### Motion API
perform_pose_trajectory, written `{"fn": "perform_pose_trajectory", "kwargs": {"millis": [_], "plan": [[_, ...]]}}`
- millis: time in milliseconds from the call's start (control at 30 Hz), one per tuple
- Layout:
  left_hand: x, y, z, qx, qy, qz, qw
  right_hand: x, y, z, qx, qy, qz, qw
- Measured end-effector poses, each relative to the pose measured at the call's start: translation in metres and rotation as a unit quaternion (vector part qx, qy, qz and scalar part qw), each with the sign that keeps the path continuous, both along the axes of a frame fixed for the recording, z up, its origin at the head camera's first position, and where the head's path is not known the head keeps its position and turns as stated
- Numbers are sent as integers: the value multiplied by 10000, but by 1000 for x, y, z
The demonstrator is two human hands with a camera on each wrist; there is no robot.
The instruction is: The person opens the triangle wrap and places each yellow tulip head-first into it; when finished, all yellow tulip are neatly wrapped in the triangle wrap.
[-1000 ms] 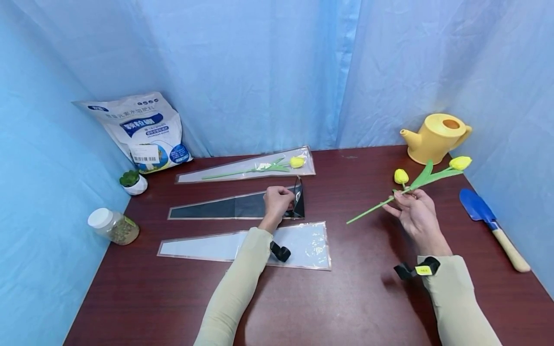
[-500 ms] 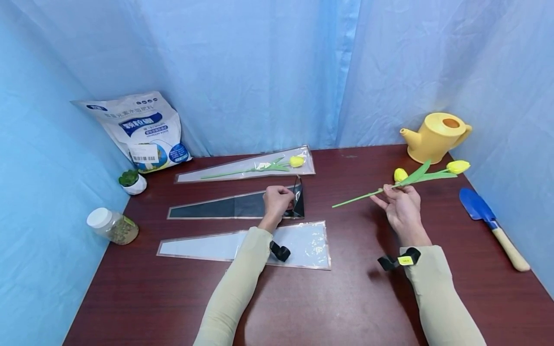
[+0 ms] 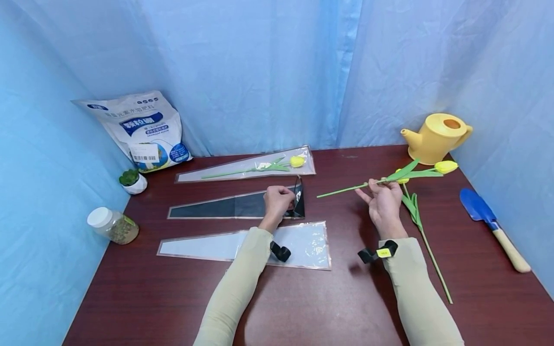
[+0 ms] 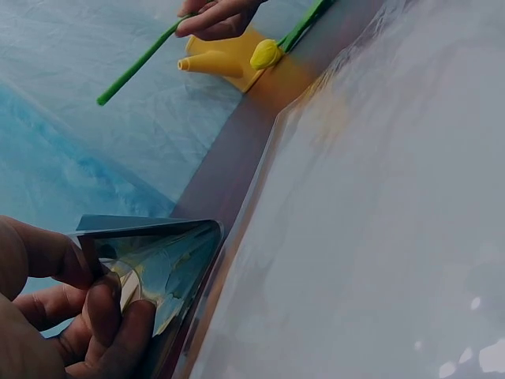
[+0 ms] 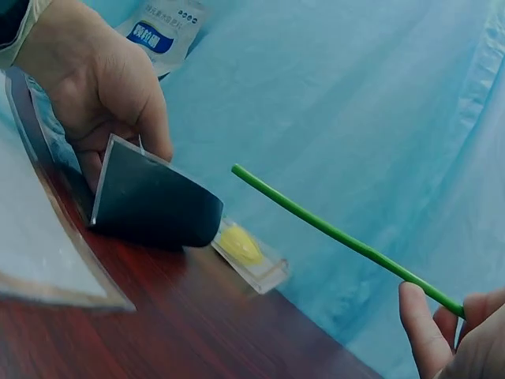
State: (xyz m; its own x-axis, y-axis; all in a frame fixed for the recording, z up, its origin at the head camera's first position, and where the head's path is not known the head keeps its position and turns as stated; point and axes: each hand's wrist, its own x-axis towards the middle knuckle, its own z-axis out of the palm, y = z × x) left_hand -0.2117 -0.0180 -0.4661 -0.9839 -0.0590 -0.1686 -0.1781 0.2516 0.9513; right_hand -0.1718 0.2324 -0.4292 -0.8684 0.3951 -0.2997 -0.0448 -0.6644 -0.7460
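Observation:
The black sleeve [image 3: 216, 208] lies between two pale sleeves, its wide right end lifted and gaping. My left hand [image 3: 277, 204] pinches the edge of that end; the left wrist view shows the fingers [image 4: 102, 316] at its mouth. My right hand [image 3: 386, 202] holds a yellow tulip [image 3: 446, 166] by its green stem between thumb and fingers, in the air. The bare stem end [image 5: 300, 212] points left toward the black sleeve's raised flap [image 5: 154, 197], apart from it. Another tulip's stem [image 3: 434, 264] lies on the table beside the right forearm, its bloom partly covered.
Behind lies a sleeve [image 3: 242, 168] with a tulip in it; a white sleeve [image 3: 303, 242] lies in front. At left stand a fertilizer bag [image 3: 151, 129], potted succulent [image 3: 135, 183] and jar [image 3: 114, 227]. A yellow watering can [image 3: 433, 139] and blue trowel [image 3: 478, 204] are at right.
My right hand has moved left with its tulip, bringing the stem end closer to the black sleeve. The tulip on the table has come into fuller view. My left hand has stayed in place.

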Motion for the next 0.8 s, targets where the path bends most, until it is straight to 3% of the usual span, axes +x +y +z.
{"fn": "perform_pose_trajectory", "kwargs": {"millis": [233, 800], "plan": [[0, 1, -1, 8, 35, 14, 10000, -10, -19, -2, -6, -46, -286, 9996], [1, 0, 1, -40, -15, -37, 10000, -25, -53, -11, 883, 320, -642, 9935]]}}
